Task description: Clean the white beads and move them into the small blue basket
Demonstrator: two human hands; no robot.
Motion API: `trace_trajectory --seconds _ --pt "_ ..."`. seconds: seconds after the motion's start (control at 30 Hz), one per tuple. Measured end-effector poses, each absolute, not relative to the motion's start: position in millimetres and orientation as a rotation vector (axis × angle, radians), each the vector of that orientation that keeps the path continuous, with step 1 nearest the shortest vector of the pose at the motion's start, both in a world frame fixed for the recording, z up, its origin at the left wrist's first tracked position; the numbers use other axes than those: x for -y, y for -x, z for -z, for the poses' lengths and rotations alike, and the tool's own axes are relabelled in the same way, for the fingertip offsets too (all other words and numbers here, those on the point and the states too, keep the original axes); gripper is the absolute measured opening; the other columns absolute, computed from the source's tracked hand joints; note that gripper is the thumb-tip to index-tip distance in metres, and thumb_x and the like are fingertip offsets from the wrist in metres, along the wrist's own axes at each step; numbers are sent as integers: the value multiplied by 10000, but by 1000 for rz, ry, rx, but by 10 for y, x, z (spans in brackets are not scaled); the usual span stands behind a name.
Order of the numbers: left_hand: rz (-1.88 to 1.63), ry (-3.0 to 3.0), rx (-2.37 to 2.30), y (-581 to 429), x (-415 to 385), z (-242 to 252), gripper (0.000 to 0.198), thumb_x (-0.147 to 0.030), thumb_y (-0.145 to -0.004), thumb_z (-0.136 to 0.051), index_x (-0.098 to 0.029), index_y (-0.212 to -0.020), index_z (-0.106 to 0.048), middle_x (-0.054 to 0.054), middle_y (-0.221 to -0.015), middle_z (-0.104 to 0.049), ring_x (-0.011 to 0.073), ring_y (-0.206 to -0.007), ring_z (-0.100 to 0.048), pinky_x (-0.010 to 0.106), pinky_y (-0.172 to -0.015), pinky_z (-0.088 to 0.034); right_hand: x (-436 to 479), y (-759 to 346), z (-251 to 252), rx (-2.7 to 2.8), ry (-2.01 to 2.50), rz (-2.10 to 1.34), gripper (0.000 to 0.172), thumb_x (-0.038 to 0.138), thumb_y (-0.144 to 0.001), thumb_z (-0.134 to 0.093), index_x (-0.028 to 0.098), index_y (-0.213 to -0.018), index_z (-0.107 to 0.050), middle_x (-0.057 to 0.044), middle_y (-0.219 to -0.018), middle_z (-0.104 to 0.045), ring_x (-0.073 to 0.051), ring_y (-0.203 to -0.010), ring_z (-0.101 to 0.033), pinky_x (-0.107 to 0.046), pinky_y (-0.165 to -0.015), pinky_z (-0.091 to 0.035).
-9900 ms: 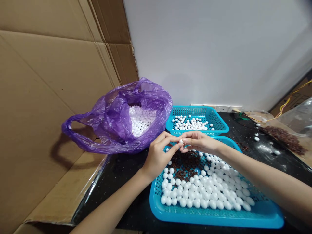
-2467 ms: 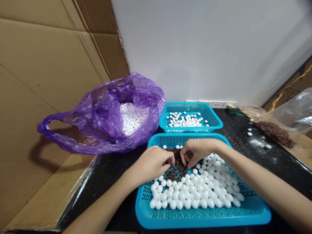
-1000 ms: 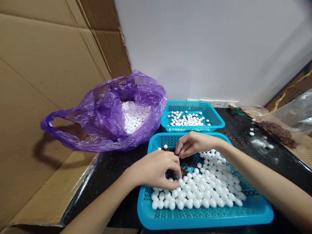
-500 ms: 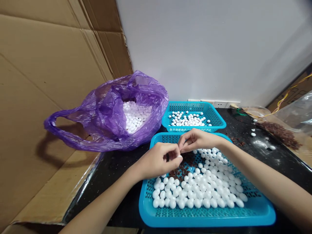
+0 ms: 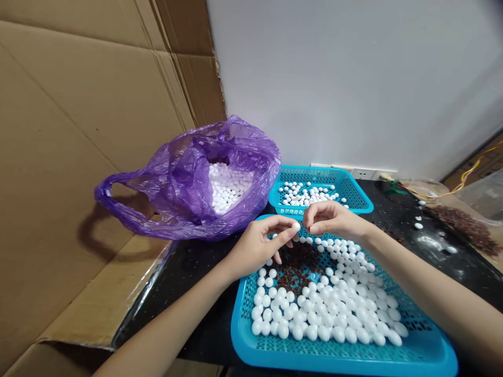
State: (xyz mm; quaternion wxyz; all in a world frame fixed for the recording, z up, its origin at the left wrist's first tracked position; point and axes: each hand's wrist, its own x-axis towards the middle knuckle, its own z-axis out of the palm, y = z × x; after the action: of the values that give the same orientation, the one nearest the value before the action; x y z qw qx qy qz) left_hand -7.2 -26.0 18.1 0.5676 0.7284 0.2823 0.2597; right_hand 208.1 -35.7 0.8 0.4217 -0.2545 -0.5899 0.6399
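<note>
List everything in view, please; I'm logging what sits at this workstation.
Near basket: one, blue, table front, below the hands.
Far basket: one, blue, behind it.
Basket balls: many, white, in both baskets.
Brown bits: one pile, dark brown, middle of the near basket.
Brown heap: one, dark brown, far right.
Bag: one, purple, left of the baskets, holding white balls.
Cardboard: brown sheets, left.
Table: one, black.
Loose balls: few, white, table right.
Left hand: pinches held ball, white.
Right hand: fingertips pinched beside it, contents unclear.
</note>
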Motion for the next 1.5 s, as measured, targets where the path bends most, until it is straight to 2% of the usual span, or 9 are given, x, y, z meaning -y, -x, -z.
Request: trace_trajectory --seconds 0.1,0.27,0.4,1.0,1.2,1.37,1.5 --pt "-632 -1696 -647 71 265 -169 319 -368 -836 -562 -155 -1065 -627 52 -912 -615 134 -741 -593 154 -425 -518 361 -2068 -8 1481 626 -1599 65 146 -723 -732 185 -755 -692 26 -678 -633 -55 -567 -509 -172 -491 -387" --pt "-620 -1689 -623 78 277 -161 285 -356 -830 -578 -157 -1021 -646 38 -872 -626 104 -680 -585 145 -438 -521 369 -2045 -9 1515 614 -1566 49 161 -734 -726 190 -756 -694 17 -734 -639 -85 -692 -568 -218 -628 -437" --pt "-601 -1668 -616 88 285 -163 260 -349 -825 -588 -148 -982 -640 30 -827 -637 90 -642 -575 140 -439 -515 374 -2037 4 1535 608 -1588 35 165 -744 -718 185 -761 -695 15 -744 -635 -87 -702 -566 -224 -643 -432" --pt "-595 -1644 -615 97 286 -139 227 -314 -812 -608 -143 -959 -633 46 -824 -682 128 -719 -632 146 -453 -509 404 -2028 -6 1593 681 -1600 44 198 -764 -702 164 -764 -673 8 -759 -569 -90 -676 -497 -230 -603 -377" --pt "-593 -1644 -631 101 286 -135 224 -322 -812 -609 -135 -931 -636 52 -813 -689 122 -695 -633 151 -464 -502 397 -2032 11 1596 687 -1601 39 191 -770 -694 165 -770 -665 17 -738 -539 -74 -621 -471 -204 -531 -357" --pt "-586 -1648 -637 103 284 -143 245 -346 -809 -608 -133 -927 -638 58 -823 -690 128 -696 -634 162 -466 -494 389 -2018 36 1589 652 -1607 29 169 -781 -680 162 -789 -653 9 -756 -569 -64 -600 -479 -182 -503 -379" --pt "-579 -1655 -650 102 285 -148 249 -358 -810 -603 -139 -923 -639 57 -828 -693 129 -688 -632 171 -466 -491 402 -1976 15 1516 624 -1624 85 170 -765 -695 170 -798 -616 12 -750 -582 -64 -601 -509 -165 -485 -402"
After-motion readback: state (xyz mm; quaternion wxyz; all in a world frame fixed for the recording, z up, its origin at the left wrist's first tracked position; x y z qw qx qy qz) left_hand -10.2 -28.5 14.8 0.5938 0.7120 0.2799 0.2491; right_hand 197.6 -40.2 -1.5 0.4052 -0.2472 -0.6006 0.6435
